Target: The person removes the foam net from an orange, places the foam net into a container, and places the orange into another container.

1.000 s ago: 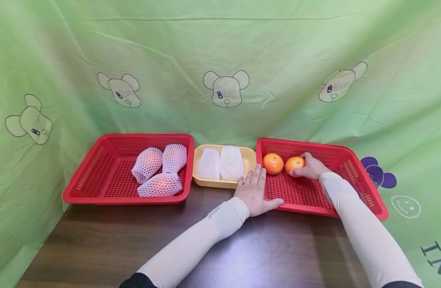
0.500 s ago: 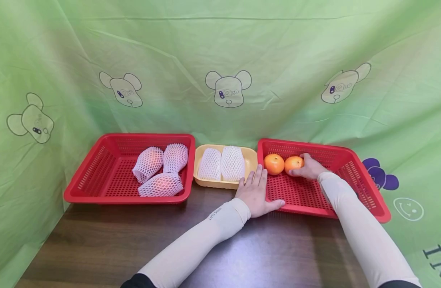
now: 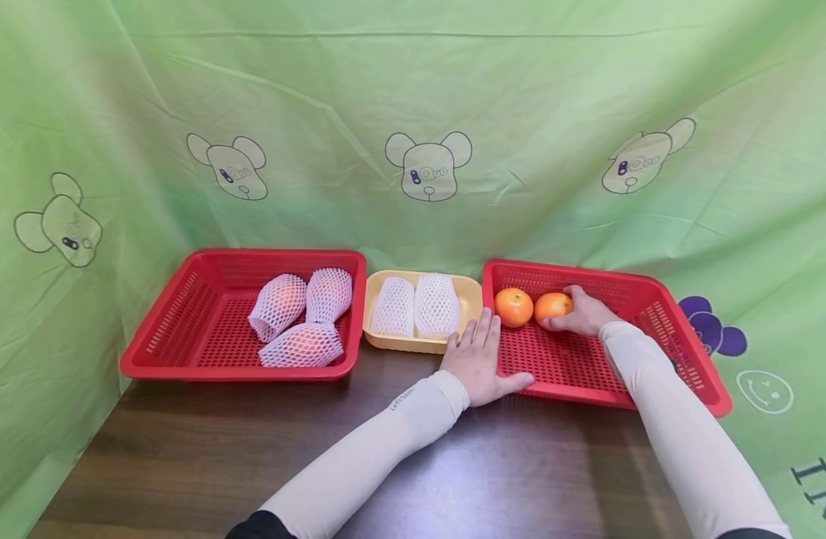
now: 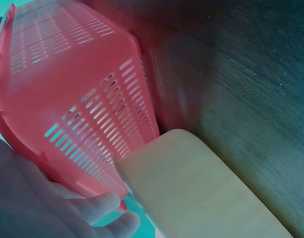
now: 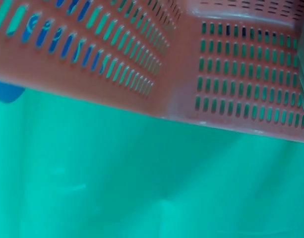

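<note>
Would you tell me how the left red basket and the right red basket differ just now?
The left basket holds three fruits in white netting, while the right basket holds two bare orange fruits.
The left hand lies at the right basket's rim and the right hand grips a fruit inside it; neither hand is at the left basket.
Both are red with slotted walls.
</note>
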Tool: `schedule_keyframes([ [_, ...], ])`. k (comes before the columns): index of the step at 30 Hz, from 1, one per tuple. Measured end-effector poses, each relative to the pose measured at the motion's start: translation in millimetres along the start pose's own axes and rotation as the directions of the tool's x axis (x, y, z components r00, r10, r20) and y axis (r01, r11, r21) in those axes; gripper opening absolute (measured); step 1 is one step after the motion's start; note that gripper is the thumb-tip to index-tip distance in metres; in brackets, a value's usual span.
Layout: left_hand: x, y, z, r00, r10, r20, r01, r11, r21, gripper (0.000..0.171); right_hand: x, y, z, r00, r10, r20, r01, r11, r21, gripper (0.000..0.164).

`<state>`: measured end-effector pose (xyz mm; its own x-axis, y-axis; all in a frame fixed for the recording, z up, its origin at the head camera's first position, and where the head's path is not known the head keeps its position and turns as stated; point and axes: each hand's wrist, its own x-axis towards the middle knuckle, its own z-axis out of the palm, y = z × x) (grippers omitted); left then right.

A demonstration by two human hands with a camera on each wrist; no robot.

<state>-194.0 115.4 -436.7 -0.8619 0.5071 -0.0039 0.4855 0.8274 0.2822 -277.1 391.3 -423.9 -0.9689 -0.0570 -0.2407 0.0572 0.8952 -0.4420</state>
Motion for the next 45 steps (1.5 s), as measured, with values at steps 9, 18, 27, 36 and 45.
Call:
schedule_keyframes([
  [9, -2.5, -3.1, 0.7, 1.0, 0.013, -0.009, -0.014, 1.0, -0.024, 0.108, -18, -5, -15, 0.998, -0.055, -0.005, 0.055, 0.993, -0.108, 0.103],
  [18, -16.4, -10.5, -0.2, 0.992, 0.124, -0.036, -0.125, 0.992, -0.014, 0.096, -58, -18, -32, 0.995, -0.093, -0.034, 0.09, 0.991, -0.097, 0.106],
  [27, -48.5, -30.9, 2.3, 0.953, 0.302, -0.035, -0.295, 0.947, 0.127, 0.089, -103, -34, -15, 0.986, -0.141, -0.085, 0.131, 0.984, -0.117, 0.108],
  [36, -84.3, -55.9, 3.4, 0.92, 0.389, -0.051, -0.374, 0.908, 0.187, 0.084, -144, -55, 28, 0.967, -0.212, -0.143, 0.189, 0.97, -0.155, 0.105],
  [45, -114.4, -94.2, -12.5, 0.925, 0.37, -0.091, -0.353, 0.922, 0.157, 0.085, -165, -83, 55, 0.935, -0.303, -0.183, 0.279, 0.949, -0.143, 0.103],
])
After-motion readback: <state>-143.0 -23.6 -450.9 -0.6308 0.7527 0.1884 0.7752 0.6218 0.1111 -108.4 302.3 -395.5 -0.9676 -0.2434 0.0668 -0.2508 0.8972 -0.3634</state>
